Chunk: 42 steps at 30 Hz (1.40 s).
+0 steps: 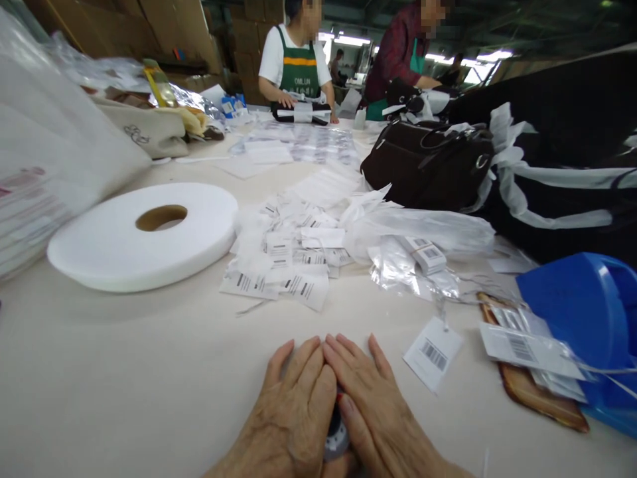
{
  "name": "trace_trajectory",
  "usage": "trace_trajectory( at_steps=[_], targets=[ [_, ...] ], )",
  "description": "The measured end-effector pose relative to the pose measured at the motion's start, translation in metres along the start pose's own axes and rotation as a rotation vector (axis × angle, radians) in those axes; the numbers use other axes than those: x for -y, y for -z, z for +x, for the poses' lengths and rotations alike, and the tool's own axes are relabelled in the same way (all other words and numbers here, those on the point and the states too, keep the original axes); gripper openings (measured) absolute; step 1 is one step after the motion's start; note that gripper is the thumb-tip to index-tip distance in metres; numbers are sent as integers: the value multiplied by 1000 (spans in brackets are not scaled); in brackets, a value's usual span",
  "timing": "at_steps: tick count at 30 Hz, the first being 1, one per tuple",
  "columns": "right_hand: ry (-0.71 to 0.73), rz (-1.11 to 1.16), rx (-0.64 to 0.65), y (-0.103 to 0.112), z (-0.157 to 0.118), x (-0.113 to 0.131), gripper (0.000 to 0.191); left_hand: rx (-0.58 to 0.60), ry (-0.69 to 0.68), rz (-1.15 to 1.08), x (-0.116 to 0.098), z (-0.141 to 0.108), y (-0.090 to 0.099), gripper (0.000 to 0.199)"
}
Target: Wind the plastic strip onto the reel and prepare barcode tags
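Note:
Side by side at the bottom centre, my left hand (296, 405) and my right hand (373, 398) lie over a small grey and black round object (337, 435), with a bit of red at its top. The hands cover most of it, so I cannot make out what it is. Both hands rest palm down, inner edges touching, fingers pointing forward and curved round the object. To the right of my right hand lies a white barcode tag (434, 354). Several printed paper labels (283, 259) are heaped in front of the hands.
A large white roll (144, 239) lies at the left, near a plastic bag (50, 146). A dark handbag (428, 162), a blue container (582, 318) and a wooden tray with tags (537, 398) occupy the right. Two people stand across the table.

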State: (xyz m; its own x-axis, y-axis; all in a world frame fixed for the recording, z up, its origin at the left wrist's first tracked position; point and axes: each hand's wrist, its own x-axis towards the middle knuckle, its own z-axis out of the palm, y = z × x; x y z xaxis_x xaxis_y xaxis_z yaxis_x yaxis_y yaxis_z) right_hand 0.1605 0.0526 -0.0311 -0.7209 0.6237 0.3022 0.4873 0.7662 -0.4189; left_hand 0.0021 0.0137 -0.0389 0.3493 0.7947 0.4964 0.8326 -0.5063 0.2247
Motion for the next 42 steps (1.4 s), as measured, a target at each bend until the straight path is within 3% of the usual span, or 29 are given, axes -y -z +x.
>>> trace_trajectory(
  at_steps=[8,12,16,21,26,29,31,34,38,40,42],
  targets=[
    [41,-74,-18,-12,-1,-4,46,131,-85,86,12,-14,-4,41],
    [50,-119,-81,-14,-4,-6,46,186,-38,104,7,-13,-5,36],
    [71,-164,-73,-14,-3,-7,44,168,4,126,4,-13,-8,37],
    [65,-187,-59,-14,0,-4,44,90,-62,170,6,-11,-3,43],
    [-33,-15,-60,-2,-4,1,41,70,-68,259,-4,0,12,51],
    [-126,115,-120,6,-11,8,30,43,-10,352,-13,1,16,38],
    [-163,192,-96,9,-13,15,25,35,22,375,-16,-2,17,39],
    [-210,275,-76,10,-11,22,22,143,5,283,-10,-5,25,57],
    [-224,305,-78,8,-6,23,23,267,175,63,4,6,40,35],
    [-211,307,-74,8,-5,21,24,241,277,12,8,13,41,36],
    [-191,313,-72,8,-6,19,25,183,289,11,10,16,34,33]
  ],
)
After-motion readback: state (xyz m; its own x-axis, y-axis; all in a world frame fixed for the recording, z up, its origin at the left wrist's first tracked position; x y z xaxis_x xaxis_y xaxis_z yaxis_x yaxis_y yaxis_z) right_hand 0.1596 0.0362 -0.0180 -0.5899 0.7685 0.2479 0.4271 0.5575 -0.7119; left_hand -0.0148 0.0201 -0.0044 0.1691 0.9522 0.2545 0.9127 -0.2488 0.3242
